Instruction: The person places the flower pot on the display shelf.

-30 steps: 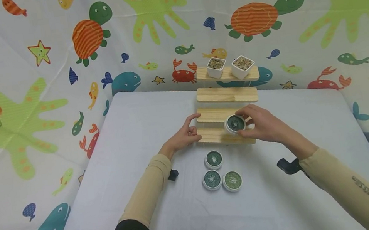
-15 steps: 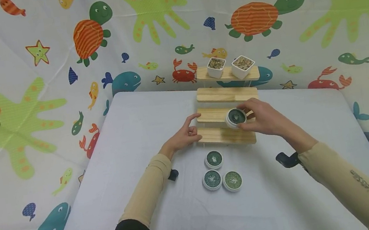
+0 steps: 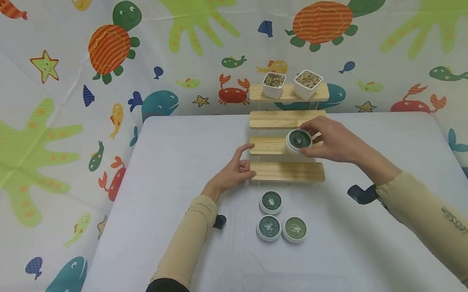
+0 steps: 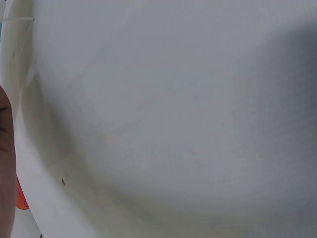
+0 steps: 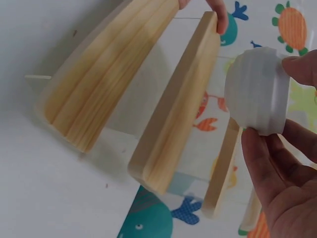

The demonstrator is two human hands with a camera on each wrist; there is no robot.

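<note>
In the head view my right hand [image 3: 333, 140] holds a small round white pot [image 3: 299, 140] with a dark green top, between thumb and fingers. It is over the second-lowest board of a tiered wooden stand [image 3: 284, 172]. From the right wrist view, the pot's white side [image 5: 257, 91] shows beside the boards, pinched by thumb and fingers. My left hand [image 3: 230, 172] holds the stand's left side, index finger at the second-lowest board's end and thumb at the lowest one's. Only a strip of the left hand [image 4: 6, 168] appears in the left wrist view.
Three more round pots, two dark green [image 3: 271, 202] [image 3: 269, 227] and one lighter green pot [image 3: 295, 229], stand on the white table [image 3: 217, 286] before the stand. Two square white pots [image 3: 274, 85] [image 3: 308, 84] sit on the top board. A printed cloth [image 3: 199, 17] hangs behind.
My right hand has moved the round pot away from me, from over the lowest board to over the second-lowest. The left hand stays where it was.
</note>
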